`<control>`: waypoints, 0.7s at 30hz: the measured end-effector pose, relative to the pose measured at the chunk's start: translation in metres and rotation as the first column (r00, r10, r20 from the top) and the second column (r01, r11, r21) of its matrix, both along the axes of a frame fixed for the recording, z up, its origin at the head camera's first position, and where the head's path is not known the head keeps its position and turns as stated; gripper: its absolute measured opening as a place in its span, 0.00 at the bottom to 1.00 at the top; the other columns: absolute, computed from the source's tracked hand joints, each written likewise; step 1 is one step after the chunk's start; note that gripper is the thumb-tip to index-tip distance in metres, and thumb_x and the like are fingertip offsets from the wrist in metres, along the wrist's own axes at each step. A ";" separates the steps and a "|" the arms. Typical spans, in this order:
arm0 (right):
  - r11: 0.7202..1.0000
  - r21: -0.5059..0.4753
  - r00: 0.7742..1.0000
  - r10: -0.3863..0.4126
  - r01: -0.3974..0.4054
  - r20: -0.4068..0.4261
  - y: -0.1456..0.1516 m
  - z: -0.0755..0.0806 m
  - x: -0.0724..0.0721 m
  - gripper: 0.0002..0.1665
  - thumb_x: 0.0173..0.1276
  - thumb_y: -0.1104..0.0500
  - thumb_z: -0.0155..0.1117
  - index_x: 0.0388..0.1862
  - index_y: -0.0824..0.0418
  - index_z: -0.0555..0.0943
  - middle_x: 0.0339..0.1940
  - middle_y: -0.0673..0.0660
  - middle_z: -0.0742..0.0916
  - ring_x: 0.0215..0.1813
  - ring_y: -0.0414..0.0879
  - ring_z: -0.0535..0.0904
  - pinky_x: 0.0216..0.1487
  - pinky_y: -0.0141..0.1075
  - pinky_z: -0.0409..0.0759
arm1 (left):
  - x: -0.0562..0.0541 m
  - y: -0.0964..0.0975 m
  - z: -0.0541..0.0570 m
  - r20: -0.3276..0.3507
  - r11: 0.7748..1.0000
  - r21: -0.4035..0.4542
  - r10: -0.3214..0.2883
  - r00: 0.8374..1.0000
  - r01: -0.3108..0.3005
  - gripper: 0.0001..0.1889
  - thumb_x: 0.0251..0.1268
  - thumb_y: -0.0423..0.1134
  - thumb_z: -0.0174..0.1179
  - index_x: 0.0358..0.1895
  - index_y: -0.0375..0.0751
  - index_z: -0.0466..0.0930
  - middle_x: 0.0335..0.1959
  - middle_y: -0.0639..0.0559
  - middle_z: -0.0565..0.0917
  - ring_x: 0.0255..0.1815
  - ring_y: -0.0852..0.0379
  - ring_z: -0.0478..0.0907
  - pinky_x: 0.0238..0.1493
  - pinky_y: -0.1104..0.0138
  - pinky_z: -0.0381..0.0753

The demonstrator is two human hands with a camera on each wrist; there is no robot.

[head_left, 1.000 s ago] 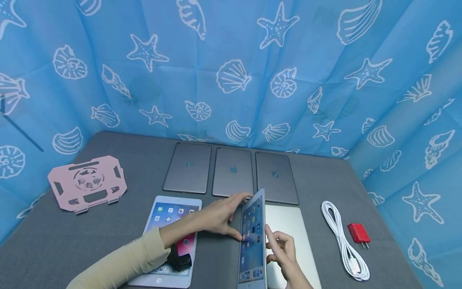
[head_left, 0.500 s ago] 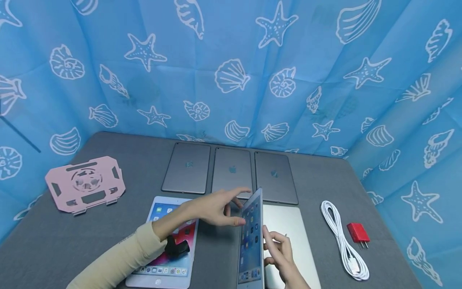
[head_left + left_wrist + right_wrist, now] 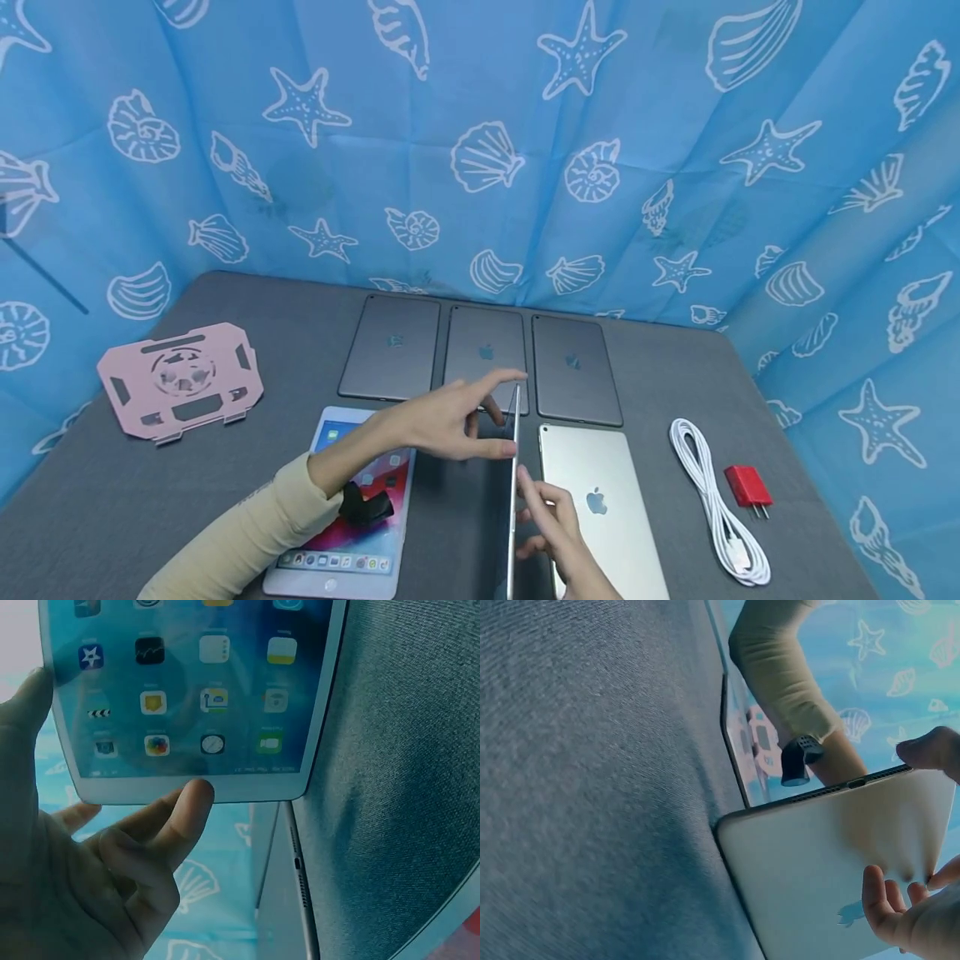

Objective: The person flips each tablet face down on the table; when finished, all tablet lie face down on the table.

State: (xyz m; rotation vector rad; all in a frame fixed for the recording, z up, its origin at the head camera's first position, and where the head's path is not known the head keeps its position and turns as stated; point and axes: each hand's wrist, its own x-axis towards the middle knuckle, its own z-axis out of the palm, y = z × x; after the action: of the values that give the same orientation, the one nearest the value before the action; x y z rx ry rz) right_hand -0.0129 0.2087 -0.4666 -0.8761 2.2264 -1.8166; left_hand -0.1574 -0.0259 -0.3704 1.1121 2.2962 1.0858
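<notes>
A white-framed tablet [image 3: 514, 500] stands on its long side, nearly edge-on to the head view. Its lit screen [image 3: 187, 675] with app icons faces left; its silver back [image 3: 780, 855] with a logo faces right. My left hand [image 3: 450, 421] holds it by the far upper corner, thumb on the upper edge and a fingertip at the short end. My right hand [image 3: 551, 529] grips it lower down, thumb at the upper edge and fingers curled against the back. The lower long edge is right at the grey cloth [image 3: 405, 750].
Left lies another tablet [image 3: 337, 575], screen lit, partly under my left forearm. Right is a silver tablet [image 3: 607, 542], back up. Three dark grey tablets [image 3: 393, 367] line the back. A pink stand [image 3: 135, 367], coiled white cable [image 3: 708, 492] and red plug [image 3: 746, 485] lie further out.
The held tablet has tilted from showing its screen to nearly edge-on and shifted slightly left. My right hand has moved left with it, uncovering the silver tablet's logo.
</notes>
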 end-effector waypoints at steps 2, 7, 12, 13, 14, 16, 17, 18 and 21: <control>1.000 0.014 0.999 0.002 -0.003 0.049 -0.003 0.002 0.001 0.71 0.57 0.17 0.51 0.87 0.52 0.39 0.69 0.71 0.55 0.54 0.41 0.66 0.37 0.34 0.78 | -0.001 -0.001 -0.001 0.003 1.000 0.014 -0.023 1.000 0.023 0.43 0.70 0.56 0.64 0.82 0.59 0.49 0.56 0.44 0.87 0.25 0.67 0.82 0.29 0.71 0.81; 0.998 0.065 0.982 -0.004 -0.009 0.188 -0.004 0.005 0.000 0.67 0.55 0.20 0.62 0.85 0.35 0.40 0.66 0.72 0.58 0.51 0.40 0.66 0.39 0.33 0.78 | -0.002 -0.004 -0.001 0.020 0.999 0.037 -0.041 0.999 0.040 0.43 0.69 0.54 0.65 0.81 0.56 0.52 0.55 0.45 0.87 0.26 0.67 0.83 0.30 0.71 0.81; 0.983 0.183 0.870 -0.074 -0.019 0.487 0.000 -0.006 -0.010 0.74 0.54 0.36 0.81 0.86 0.37 0.38 0.68 0.70 0.59 0.54 0.47 0.67 0.45 0.36 0.74 | -0.004 -0.008 -0.002 0.026 0.997 0.061 -0.057 0.998 0.056 0.43 0.68 0.53 0.66 0.81 0.53 0.53 0.55 0.43 0.87 0.27 0.67 0.83 0.31 0.71 0.81; 0.977 0.214 0.847 -0.094 -0.024 0.524 0.000 -0.006 -0.012 0.76 0.54 0.40 0.82 0.86 0.41 0.37 0.68 0.70 0.58 0.54 0.49 0.67 0.46 0.37 0.74 | -0.004 -0.009 -0.002 0.029 0.996 0.068 -0.062 0.998 0.060 0.42 0.69 0.52 0.66 0.80 0.52 0.53 0.54 0.43 0.87 0.27 0.67 0.83 0.32 0.70 0.82; 0.969 0.245 0.826 -0.110 -0.035 0.554 -0.001 -0.006 -0.012 0.77 0.55 0.43 0.82 0.86 0.44 0.35 0.68 0.69 0.58 0.55 0.50 0.67 0.46 0.38 0.73 | -0.005 -0.010 -0.002 0.036 0.995 0.077 -0.069 0.997 0.066 0.42 0.69 0.51 0.66 0.80 0.51 0.53 0.54 0.42 0.87 0.28 0.67 0.83 0.32 0.69 0.83; 0.955 0.293 0.812 -0.128 -0.055 0.570 -0.004 0.001 -0.012 0.76 0.57 0.47 0.81 0.86 0.47 0.33 0.67 0.67 0.58 0.54 0.50 0.68 0.46 0.40 0.71 | -0.006 -0.012 -0.002 0.051 0.992 0.097 -0.083 0.995 0.078 0.41 0.69 0.49 0.66 0.79 0.49 0.54 0.54 0.41 0.87 0.29 0.67 0.84 0.35 0.66 0.84; 0.948 0.310 0.820 -0.121 -0.071 0.559 -0.005 0.006 -0.011 0.76 0.58 0.48 0.81 0.86 0.50 0.32 0.67 0.68 0.59 0.53 0.51 0.68 0.45 0.40 0.71 | -0.007 -0.013 -0.002 0.059 0.991 0.105 -0.090 0.994 0.084 0.41 0.69 0.48 0.66 0.79 0.48 0.54 0.53 0.41 0.87 0.29 0.67 0.84 0.37 0.65 0.85; 0.939 0.332 0.842 -0.109 -0.087 0.528 -0.007 0.011 -0.009 0.77 0.59 0.48 0.80 0.85 0.54 0.31 0.65 0.69 0.59 0.52 0.51 0.68 0.44 0.40 0.71 | -0.007 -0.014 -0.002 0.069 0.990 0.113 -0.096 0.993 0.088 0.41 0.69 0.47 0.66 0.79 0.47 0.55 0.53 0.41 0.87 0.30 0.67 0.84 0.38 0.64 0.85; 0.919 0.381 0.876 -0.096 -0.106 0.474 -0.012 0.027 -0.005 0.74 0.61 0.48 0.78 0.85 0.58 0.31 0.63 0.68 0.61 0.51 0.49 0.68 0.44 0.38 0.70 | -0.009 -0.016 -0.003 0.090 0.987 0.128 -0.106 0.990 0.095 0.40 0.68 0.46 0.66 0.78 0.47 0.55 0.51 0.42 0.87 0.31 0.66 0.85 0.42 0.62 0.86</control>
State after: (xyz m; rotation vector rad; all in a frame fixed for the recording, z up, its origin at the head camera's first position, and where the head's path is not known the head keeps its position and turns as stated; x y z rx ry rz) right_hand -0.0178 0.1970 -0.4394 -0.2991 2.1241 -1.3065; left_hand -0.1660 -0.0423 -0.3735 1.1811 2.1001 1.2277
